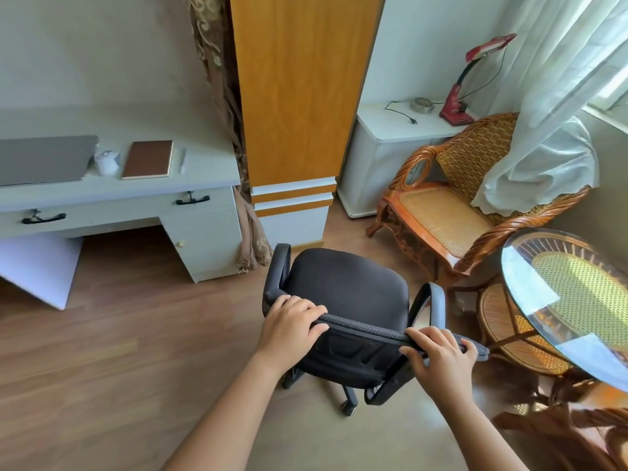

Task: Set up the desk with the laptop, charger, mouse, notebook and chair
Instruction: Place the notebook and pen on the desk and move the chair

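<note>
Both hands, left hand and right hand, grip the top edge of the chair backrest; chair stands right of the desk, kneehole lying leftward, left hand nearer.

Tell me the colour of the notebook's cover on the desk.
Brown, with a pale edge; the notebook shows clearly in the head view.

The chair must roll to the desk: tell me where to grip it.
Grip the office chair by the top edge of its backrest, from behind, as the left hand and right hand do: it faces away, and that edge is nearest.
</note>
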